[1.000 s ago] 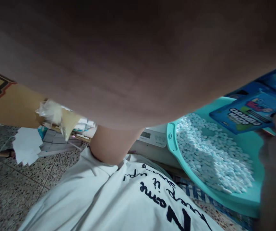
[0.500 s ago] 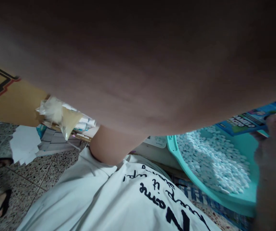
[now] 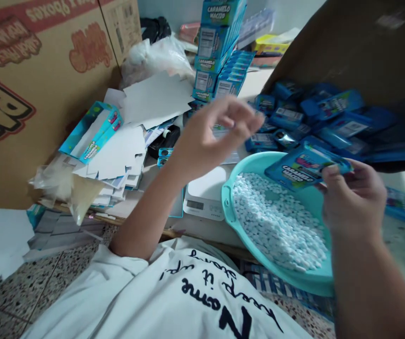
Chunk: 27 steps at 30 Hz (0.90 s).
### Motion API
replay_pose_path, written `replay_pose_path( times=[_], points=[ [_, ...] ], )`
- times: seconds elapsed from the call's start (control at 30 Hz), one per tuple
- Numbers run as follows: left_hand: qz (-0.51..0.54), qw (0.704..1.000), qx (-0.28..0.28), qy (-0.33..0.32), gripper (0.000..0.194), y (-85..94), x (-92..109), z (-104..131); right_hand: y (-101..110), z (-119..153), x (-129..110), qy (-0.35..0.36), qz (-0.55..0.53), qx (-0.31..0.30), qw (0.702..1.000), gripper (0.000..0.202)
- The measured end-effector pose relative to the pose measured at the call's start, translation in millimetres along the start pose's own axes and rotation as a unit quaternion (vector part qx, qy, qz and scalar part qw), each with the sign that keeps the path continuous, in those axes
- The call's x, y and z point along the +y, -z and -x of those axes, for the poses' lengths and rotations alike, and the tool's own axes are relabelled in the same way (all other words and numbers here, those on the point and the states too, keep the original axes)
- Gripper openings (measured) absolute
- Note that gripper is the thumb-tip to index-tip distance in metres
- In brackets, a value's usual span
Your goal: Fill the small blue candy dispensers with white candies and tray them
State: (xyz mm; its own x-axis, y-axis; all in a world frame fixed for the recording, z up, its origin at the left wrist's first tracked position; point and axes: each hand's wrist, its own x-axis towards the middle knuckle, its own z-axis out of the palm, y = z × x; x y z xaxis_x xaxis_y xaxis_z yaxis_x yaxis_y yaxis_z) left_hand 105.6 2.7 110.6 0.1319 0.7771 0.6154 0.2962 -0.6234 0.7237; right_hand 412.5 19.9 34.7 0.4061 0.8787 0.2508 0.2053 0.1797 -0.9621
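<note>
My right hand is closed on the end of a flat blue candy box printed "Caramelo Macizo", with the thumb on top. The box is tilted over a turquoise basin, which holds a sloping heap of small pale blue-white candies. In mid-air left of the basin is my left hand, slightly smeared, its fingers loosely curled and apart with nothing visible in them. Below it, a white digital scale sits against the basin's left side.
Blue boxes fill an open dark carton on the right. More boxes are stacked at the back. White cardboard sheets, an open blue tray and a plastic bag lie left, beside a big brown carton.
My left arm, which covered most of the view close to the camera, has come down in front of me. My right hand still holds the blue candy box over the basin.
</note>
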Motion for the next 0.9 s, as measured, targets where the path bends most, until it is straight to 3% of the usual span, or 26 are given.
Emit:
replay_pose_path(
  times=[0.07,0.17,0.23,0.43,0.53,0.6,0.73,0.8,0.9],
  points=[
    [-0.001,0.996,-0.088,0.027,0.025,-16.5,-2,10,0,6,-4,0.030,-0.023,-0.042,0.998,0.069],
    [0.004,0.981,-0.169,0.091,0.057,-41.9,-10,31,-2,18,-12,0.061,-0.022,-0.127,0.990,0.056],
    [0.008,0.976,-0.190,0.110,0.065,-57.5,-16,42,-3,25,-18,0.077,0.002,-0.179,0.981,0.049],
    [-0.029,0.976,-0.164,0.140,0.040,-82.2,-21,51,-7,34,-26,0.085,0.023,-0.249,0.965,0.046],
    [-0.044,0.985,-0.122,0.117,0.040,-75.4,-21,50,-8,34,-29,0.093,-0.012,-0.248,0.964,0.044],
    [-0.049,0.991,-0.071,0.105,0.041,-61.3,-23,50,-8,33,-29,0.105,-0.022,-0.233,0.966,0.040],
    [-0.012,0.986,-0.006,0.165,0.043,-18.9,-33,54,-3,28,-22,0.132,0.111,-0.225,0.959,0.035],
    [0.006,0.979,-0.011,0.205,0.044,-1.6,-41,59,0,24,-17,0.125,0.214,-0.270,0.930,0.041],
    [0.034,0.967,-0.052,0.247,0.043,8.2,-57,71,1,22,-9,0.062,0.358,-0.387,0.847,0.052]
  ],
)
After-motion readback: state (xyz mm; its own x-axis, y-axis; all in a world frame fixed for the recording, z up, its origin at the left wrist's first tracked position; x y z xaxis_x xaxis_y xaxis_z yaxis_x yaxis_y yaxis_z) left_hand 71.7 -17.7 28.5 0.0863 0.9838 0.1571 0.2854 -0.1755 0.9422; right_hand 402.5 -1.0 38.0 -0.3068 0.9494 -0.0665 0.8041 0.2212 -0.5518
